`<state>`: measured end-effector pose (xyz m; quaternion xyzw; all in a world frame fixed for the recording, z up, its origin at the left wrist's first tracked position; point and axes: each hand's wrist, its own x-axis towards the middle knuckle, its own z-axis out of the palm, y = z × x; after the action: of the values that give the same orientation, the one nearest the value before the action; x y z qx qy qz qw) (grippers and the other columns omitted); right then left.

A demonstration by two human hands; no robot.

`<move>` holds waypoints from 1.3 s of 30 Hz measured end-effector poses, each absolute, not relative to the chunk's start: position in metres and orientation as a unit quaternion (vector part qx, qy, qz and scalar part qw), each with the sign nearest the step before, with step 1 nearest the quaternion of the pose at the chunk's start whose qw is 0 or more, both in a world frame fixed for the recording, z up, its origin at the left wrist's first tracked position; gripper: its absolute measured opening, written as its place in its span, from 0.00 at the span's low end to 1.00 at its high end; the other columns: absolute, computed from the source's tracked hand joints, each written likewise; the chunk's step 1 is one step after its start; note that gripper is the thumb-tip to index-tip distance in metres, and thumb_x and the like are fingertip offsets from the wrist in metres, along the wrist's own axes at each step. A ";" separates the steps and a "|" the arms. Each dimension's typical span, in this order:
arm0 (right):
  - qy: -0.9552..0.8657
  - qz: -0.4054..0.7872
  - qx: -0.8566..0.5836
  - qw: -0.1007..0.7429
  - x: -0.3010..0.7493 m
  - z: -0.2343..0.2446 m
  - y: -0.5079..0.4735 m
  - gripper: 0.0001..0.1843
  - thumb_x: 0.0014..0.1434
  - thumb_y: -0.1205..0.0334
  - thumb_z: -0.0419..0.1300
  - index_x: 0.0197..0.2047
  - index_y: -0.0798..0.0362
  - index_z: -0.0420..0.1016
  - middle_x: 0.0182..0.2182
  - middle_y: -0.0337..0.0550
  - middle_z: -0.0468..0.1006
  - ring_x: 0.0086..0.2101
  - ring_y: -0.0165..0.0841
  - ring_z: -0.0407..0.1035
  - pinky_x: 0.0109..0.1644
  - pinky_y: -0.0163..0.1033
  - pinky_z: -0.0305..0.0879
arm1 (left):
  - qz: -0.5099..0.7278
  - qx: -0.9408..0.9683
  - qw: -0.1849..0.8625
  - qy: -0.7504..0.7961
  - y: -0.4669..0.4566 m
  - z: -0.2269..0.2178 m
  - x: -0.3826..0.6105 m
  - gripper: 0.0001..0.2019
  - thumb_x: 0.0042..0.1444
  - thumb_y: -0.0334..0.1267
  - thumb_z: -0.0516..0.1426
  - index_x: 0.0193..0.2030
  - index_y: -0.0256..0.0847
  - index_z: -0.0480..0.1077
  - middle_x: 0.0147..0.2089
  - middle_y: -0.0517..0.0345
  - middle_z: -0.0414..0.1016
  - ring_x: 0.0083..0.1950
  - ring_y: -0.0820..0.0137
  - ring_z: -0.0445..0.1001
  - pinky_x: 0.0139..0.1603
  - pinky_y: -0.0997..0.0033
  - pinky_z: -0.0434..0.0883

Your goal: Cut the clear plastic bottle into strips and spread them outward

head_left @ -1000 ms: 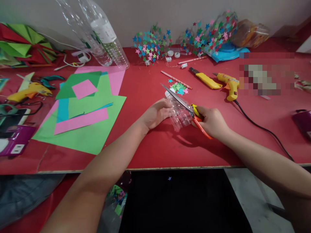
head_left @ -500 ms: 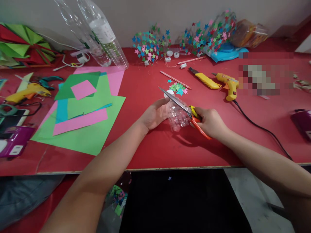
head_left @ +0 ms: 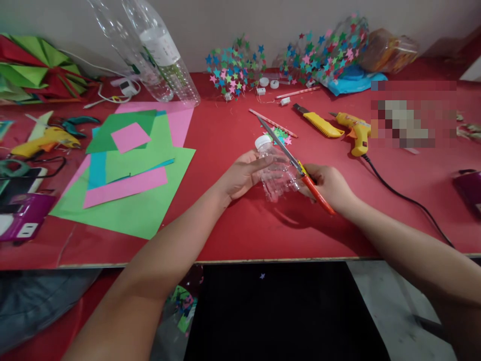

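My left hand (head_left: 242,175) is wrapped round a small clear plastic bottle (head_left: 276,173) with a white cap (head_left: 262,142), held on its side just above the red table (head_left: 240,220). My right hand (head_left: 328,186) grips scissors (head_left: 291,155) with orange and yellow handles. Their blades lie across the top of the bottle and point away to the upper left, towards a small heap of paper stars (head_left: 281,135).
Green, pink and blue paper sheets (head_left: 131,170) lie at left, with a yellow glue gun (head_left: 45,141) and folded paper fans (head_left: 37,70) beyond. Large clear bottles (head_left: 158,55) lean at the back. A yellow cutter (head_left: 319,123), another glue gun (head_left: 355,131) with its cord, pencils and star-covered bottles (head_left: 323,50) are at right.
The scissors have swung, their blades now pointing more steeply away, and the bottle has turned so that its white cap shows above my left fingers.
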<state>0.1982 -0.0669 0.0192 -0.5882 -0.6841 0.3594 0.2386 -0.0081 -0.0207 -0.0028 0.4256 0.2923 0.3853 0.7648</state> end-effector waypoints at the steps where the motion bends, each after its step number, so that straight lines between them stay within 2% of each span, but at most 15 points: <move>1: -0.683 0.363 -0.587 0.240 0.198 0.020 -0.067 0.09 0.45 0.56 0.54 0.25 0.53 0.65 0.16 0.33 0.59 0.21 0.28 0.55 0.26 0.34 0.49 | 0.385 0.426 0.765 0.292 -0.020 -0.003 -0.008 0.16 0.52 0.42 0.64 0.45 0.38 0.71 0.48 0.45 0.79 0.53 0.59 0.77 0.55 0.56 0.72; 5: -0.689 0.360 -0.581 0.241 0.199 0.018 -0.066 0.08 0.45 0.56 0.54 0.25 0.52 0.64 0.16 0.33 0.59 0.22 0.28 0.55 0.27 0.34 0.49 | 0.387 0.432 0.758 0.298 -0.020 -0.003 -0.008 0.16 0.52 0.43 0.64 0.45 0.38 0.72 0.48 0.46 0.79 0.52 0.59 0.78 0.55 0.56 0.73; 11: -0.739 0.236 -0.597 0.203 0.195 0.013 -0.068 0.12 0.48 0.54 0.54 0.23 0.50 0.55 0.17 0.33 0.55 0.21 0.26 0.47 0.26 0.35 0.45 | 0.405 0.442 0.734 0.321 -0.027 0.003 0.002 0.16 0.48 0.42 0.66 0.41 0.37 0.71 0.46 0.46 0.79 0.52 0.58 0.77 0.54 0.56 0.73; 14: -0.755 0.210 -0.595 0.179 0.193 0.014 -0.070 0.12 0.48 0.54 0.53 0.24 0.49 0.53 0.16 0.32 0.54 0.20 0.26 0.45 0.26 0.35 0.44 | 0.419 0.432 0.728 0.329 -0.028 0.001 0.006 0.18 0.45 0.42 0.67 0.40 0.38 0.70 0.43 0.49 0.80 0.50 0.58 0.78 0.52 0.57 0.74; 17: -0.769 0.213 -0.576 0.178 0.191 0.016 -0.072 0.13 0.48 0.52 0.53 0.24 0.49 0.52 0.17 0.33 0.54 0.20 0.26 0.45 0.26 0.35 0.44 | 0.422 0.412 0.738 0.326 -0.026 -0.003 0.005 0.19 0.43 0.40 0.67 0.41 0.40 0.69 0.39 0.52 0.80 0.48 0.59 0.79 0.50 0.58 0.75; 22: -0.787 0.213 -0.547 0.189 0.193 0.015 -0.074 0.11 0.47 0.54 0.55 0.24 0.50 0.57 0.17 0.32 0.54 0.21 0.26 0.45 0.27 0.35 0.44 | 0.349 0.414 0.779 0.315 -0.024 -0.008 0.001 0.12 0.49 0.39 0.64 0.39 0.39 0.69 0.39 0.52 0.80 0.49 0.60 0.79 0.50 0.59 0.75; 24: -0.779 0.227 -0.552 0.192 0.195 0.017 -0.073 0.12 0.48 0.53 0.57 0.24 0.51 0.59 0.17 0.32 0.54 0.21 0.26 0.45 0.27 0.35 0.44 | 0.366 0.414 0.776 0.304 -0.023 -0.007 0.001 0.10 0.50 0.39 0.63 0.36 0.39 0.70 0.38 0.52 0.80 0.47 0.61 0.79 0.49 0.61 0.76; 27: -0.754 0.305 -0.552 0.184 0.201 0.025 -0.072 0.22 0.50 0.42 0.59 0.24 0.52 0.61 0.19 0.33 0.56 0.22 0.26 0.47 0.27 0.35 0.45 | 0.437 0.386 0.739 0.339 -0.018 -0.005 -0.001 0.08 0.50 0.38 0.62 0.34 0.38 0.70 0.35 0.53 0.80 0.41 0.63 0.81 0.44 0.64 0.77; 31: -0.705 0.466 -0.517 0.137 0.210 0.040 -0.073 0.28 0.54 0.33 0.55 0.30 0.53 0.67 0.21 0.35 0.62 0.21 0.26 0.53 0.26 0.34 0.50 | 0.559 0.318 0.654 0.398 -0.001 -0.002 -0.014 0.05 0.51 0.37 0.61 0.33 0.40 0.70 0.33 0.56 0.80 0.37 0.65 0.81 0.39 0.67 0.77; 34: -0.718 0.466 -0.504 0.114 0.214 0.048 -0.075 0.26 0.54 0.36 0.58 0.30 0.53 0.66 0.24 0.36 0.64 0.24 0.27 0.55 0.27 0.34 0.51 | 0.603 0.314 0.615 0.399 0.011 -0.003 -0.028 0.03 0.53 0.37 0.59 0.33 0.41 0.71 0.38 0.56 0.82 0.41 0.67 0.81 0.38 0.72 0.76; 39: -0.719 0.457 -0.518 0.073 0.213 0.055 -0.076 0.27 0.55 0.37 0.59 0.24 0.52 0.59 0.21 0.33 0.57 0.23 0.26 0.50 0.26 0.35 0.48 | 0.641 0.310 0.583 0.391 0.021 -0.009 -0.038 0.02 0.54 0.38 0.59 0.33 0.44 0.71 0.37 0.57 0.82 0.44 0.66 0.80 0.38 0.71 0.77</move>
<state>0.2131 -0.0758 0.0546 -0.5185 -0.7188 0.4574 0.0727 -0.0384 0.0208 -0.0087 0.3101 0.3908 0.6413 0.5830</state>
